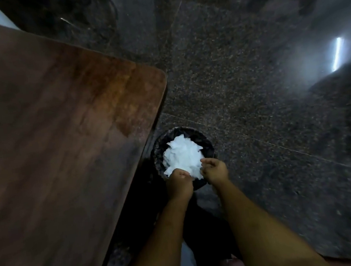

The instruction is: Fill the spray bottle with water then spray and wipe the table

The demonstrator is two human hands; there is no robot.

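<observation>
Dark floor beside the bench, both hands over a waste bin

Floor: dark speckled stone in large slabs with thin pale joint lines. A bright strip of light reflection lies on it at far right, with haze around it.

Bench: brown wood-grain top filling the left of the view, with a rounded corner pointing toward the middle. A lighter, reddish patch shows on the top near that corner; wet or merely lit, cannot tell.

Waste bin: round and black with a black liner, standing on the floor just beside the bench edge, below the rounded corner. It is heaped with crumpled white paper, and the pile reaches the rim.

Left hand: over the near-left rim of the bin, fingers curled into a fist at the edge of the white paper. Whether it grips any of the paper cannot be told; the knuckles hide the palm.

Right hand: over the near-right rim, just beside the left hand, the two apart. Fingers are loosely curled, with the tips at the paper's edge and nothing visibly held.

Both bare forearms run down to the bottom edge of the view. Whole view is dim and slightly blurred
</observation>
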